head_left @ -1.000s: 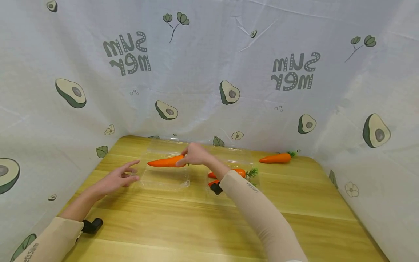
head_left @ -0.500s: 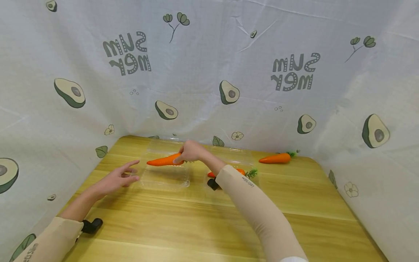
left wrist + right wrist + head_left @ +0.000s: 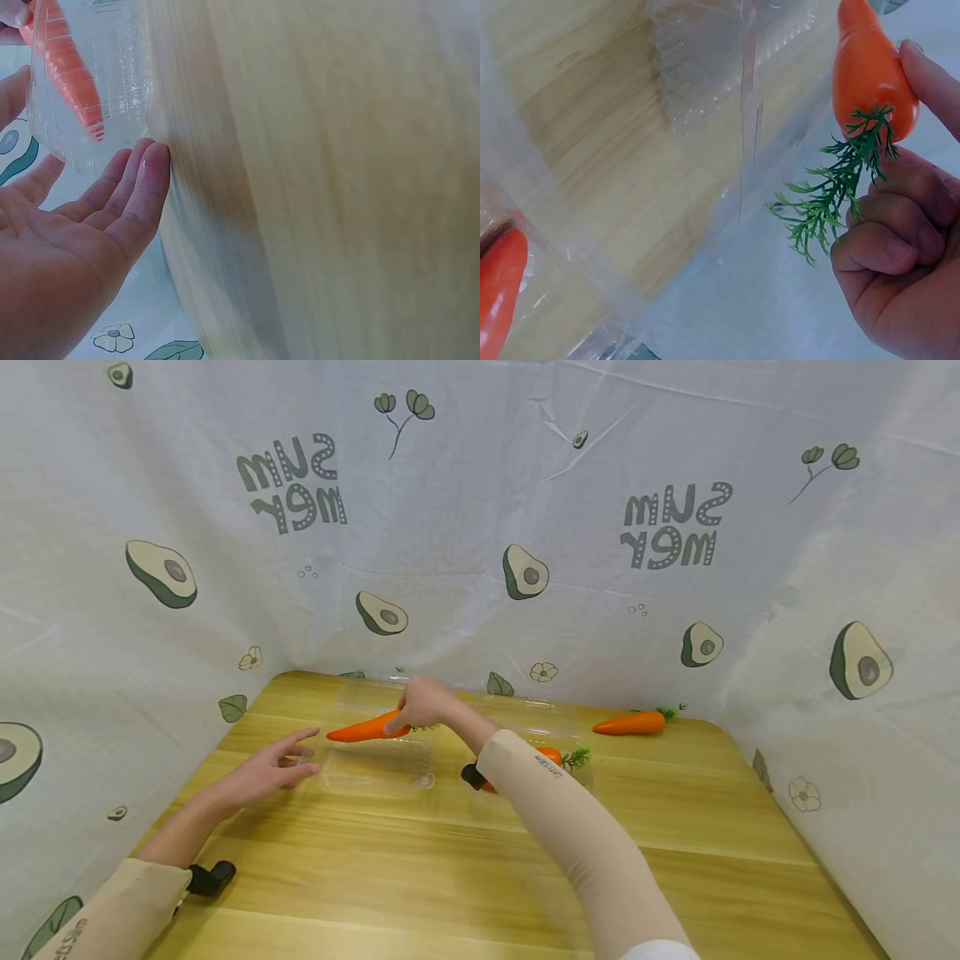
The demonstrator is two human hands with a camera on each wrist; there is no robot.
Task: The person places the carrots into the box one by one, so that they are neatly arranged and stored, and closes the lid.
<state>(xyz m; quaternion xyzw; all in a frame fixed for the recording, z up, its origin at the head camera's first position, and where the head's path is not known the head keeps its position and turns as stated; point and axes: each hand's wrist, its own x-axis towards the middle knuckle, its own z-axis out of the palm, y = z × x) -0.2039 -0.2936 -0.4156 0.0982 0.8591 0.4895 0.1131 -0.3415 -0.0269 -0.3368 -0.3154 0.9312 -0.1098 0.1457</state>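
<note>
An orange carrot with a leafy green top [image 3: 367,729] is pinched near its top end by my right hand [image 3: 431,703]. It is held over the left clear plastic box [image 3: 378,783], its tip pointing left. In the right wrist view the thumb and fingers grip the thick end of the carrot [image 3: 874,75], and the green sprig hangs free. My left hand [image 3: 266,768] is at the left side of that box, fingers extended and slightly spread. The left wrist view shows the fingertips [image 3: 154,161] by the wall of the clear box [image 3: 112,75]; whether they touch it I cannot tell.
A second clear box to the right holds carrots [image 3: 551,755], partly hidden by my right sleeve [image 3: 577,827]. Another carrot [image 3: 630,723] lies on the wooden table [image 3: 420,877] at the back right. A printed white curtain [image 3: 465,527] hangs behind the table.
My right hand has moved a little left with the carrot, whose tip now sits farther left and tilts slightly down. The left hand has stayed in place.
</note>
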